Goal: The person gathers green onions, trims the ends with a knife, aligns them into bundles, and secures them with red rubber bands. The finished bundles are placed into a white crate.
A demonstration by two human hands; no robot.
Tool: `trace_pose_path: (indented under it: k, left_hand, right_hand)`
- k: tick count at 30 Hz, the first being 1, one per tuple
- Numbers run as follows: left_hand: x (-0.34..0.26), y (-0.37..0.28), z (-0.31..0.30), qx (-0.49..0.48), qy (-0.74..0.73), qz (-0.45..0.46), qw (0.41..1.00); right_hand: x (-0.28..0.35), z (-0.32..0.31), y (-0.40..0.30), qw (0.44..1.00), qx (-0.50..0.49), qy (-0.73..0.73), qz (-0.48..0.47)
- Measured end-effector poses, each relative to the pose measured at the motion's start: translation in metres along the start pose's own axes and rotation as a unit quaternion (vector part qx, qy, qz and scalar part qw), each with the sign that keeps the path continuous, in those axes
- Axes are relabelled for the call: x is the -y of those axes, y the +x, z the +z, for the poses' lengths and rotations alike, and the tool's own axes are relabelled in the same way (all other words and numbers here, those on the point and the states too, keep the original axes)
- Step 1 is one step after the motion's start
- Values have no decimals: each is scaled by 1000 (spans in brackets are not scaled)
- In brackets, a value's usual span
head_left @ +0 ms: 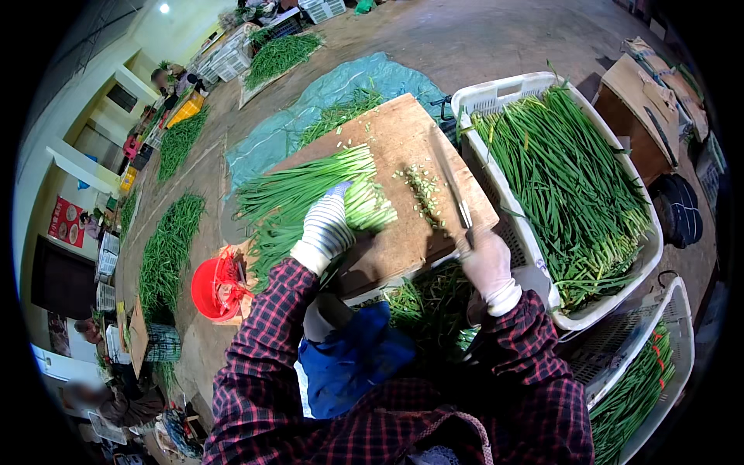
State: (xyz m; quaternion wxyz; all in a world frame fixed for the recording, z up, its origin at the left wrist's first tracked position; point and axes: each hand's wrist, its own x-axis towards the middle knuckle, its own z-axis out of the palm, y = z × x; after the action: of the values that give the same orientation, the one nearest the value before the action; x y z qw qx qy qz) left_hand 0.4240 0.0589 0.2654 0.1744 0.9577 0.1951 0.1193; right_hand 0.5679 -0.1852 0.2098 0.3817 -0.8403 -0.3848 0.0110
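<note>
My left hand [326, 224], in a striped knit glove, rests on a bundle of garlic chives [308, 180] lying on a wooden board [401, 125]. The chives' pale stem ends [369, 203] point right, towards the middle of the board. My right hand [487, 261], in a pale glove, grips the handle of a long knife [456, 180]. Its blade reaches away from me over the board's right side and looks blurred. Between the bundle and the knife lies a strip of short cut stem pieces [424, 192]. Whether my left fingers curl under the bundle is hidden.
A white plastic crate [654, 232] full of chives stands against the board's right side. Nearer me is another crate [686, 325] with red-banded bundles. A red bucket [203, 290] stands left. Beyond the board lies a green tarp [343, 75]. Other people [131, 407] sit along the left.
</note>
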Motion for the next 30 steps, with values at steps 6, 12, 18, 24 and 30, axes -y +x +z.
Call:
trace_pose_path:
  k: [6, 12, 18, 24, 30]
  left_hand:
    - [-15, 28, 39, -198, 207, -46, 957]
    - [-43, -27, 96, -18, 191, 24, 981]
    - [-53, -43, 74, 94, 146, -4, 985]
    - [-23, 3, 67, 122, 118, -106, 980]
    - [-43, 22, 56, 301, 161, -107, 934]
  right_hand:
    - [-7, 8, -9, 999, 1, 32, 27]
    - [-6, -13, -21, 993, 6, 80, 89]
    - [-6, -15, -28, 986, 24, 101, 131]
    - [3, -9, -33, 999, 29, 12, 42]
    - [25, -10, -35, 993, 105, -58, 6]
